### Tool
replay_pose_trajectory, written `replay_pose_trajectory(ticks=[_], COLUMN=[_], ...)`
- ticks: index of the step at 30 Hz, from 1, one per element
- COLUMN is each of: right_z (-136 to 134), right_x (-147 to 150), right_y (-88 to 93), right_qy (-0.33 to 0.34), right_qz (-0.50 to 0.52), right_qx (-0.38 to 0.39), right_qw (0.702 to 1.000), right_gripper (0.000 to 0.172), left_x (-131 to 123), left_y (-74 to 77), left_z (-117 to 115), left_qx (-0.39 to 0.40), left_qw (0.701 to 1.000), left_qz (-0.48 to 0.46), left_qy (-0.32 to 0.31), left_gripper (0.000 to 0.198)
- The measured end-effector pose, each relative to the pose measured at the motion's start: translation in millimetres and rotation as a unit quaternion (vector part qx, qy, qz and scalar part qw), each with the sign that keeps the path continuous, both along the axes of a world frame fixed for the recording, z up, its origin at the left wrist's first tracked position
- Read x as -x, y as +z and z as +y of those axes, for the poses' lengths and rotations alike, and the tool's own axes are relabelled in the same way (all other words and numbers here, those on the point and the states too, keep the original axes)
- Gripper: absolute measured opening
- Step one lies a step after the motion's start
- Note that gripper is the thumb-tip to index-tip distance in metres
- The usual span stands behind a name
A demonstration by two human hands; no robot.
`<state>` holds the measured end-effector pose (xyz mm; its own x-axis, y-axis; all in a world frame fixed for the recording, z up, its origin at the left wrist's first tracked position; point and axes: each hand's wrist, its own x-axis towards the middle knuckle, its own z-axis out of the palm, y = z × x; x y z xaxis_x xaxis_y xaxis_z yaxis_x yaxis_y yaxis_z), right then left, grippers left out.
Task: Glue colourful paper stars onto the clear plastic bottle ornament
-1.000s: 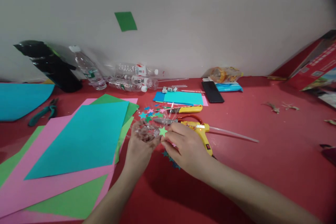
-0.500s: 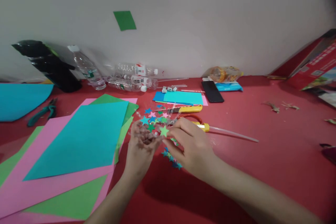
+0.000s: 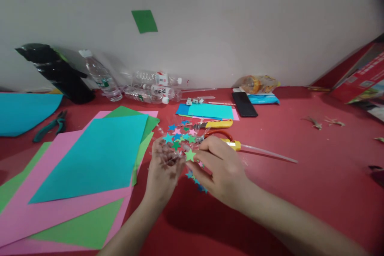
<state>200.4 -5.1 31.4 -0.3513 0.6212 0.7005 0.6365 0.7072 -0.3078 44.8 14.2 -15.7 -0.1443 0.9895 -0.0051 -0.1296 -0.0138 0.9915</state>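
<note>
left hand [image 3: 163, 168] curled | right hand [image 3: 220, 170] pinching (thumb, forefinger) | both close together

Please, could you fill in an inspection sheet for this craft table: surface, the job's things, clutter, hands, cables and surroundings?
Surface: red table.
Job's things: light green star; clear plastic piece; loose paper stars just beyond them.
Clutter: coloured paper sheets at left; yellow glue gun, partly hidden by the right hand; utility knife; pliers; water bottles; phone.
Grippers: left hand holds the clear plastic piece; right hand pinches the light green star next to it.
Cables: nothing seen.
Surroundings: white partition with a green square on it; red box at right.
</note>
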Motion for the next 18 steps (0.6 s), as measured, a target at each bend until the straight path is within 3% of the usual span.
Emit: replay_pose_trajectory(ticks=[4, 10, 18], right_z=[-0.1, 1.1, -2.4], right_x=[0.7, -2.0, -0.6], right_y=[-3.1, -3.1, 2.5], right_qy=[-0.012, -0.039, -0.011], right_qz=[-0.004, -0.021, -0.026], right_qx=[0.001, -0.048, -0.058], right_qw=[1.000, 0.998, 0.998], right_gripper=[0.024, 0.031, 0.015], left_x=[-1.6, -0.7, 0.2], left_y=[-0.2, -1.4, 1.5], left_z=[-2.8, -7.6, -6.1], left_qx=[0.002, -0.065, -0.048], left_qw=[1.000, 0.995, 0.994], left_qz=[0.001, 0.050, 0.101], left_qy=[-0.009, -0.056, 0.012], left_gripper=[0.053, 0.050, 0.057])
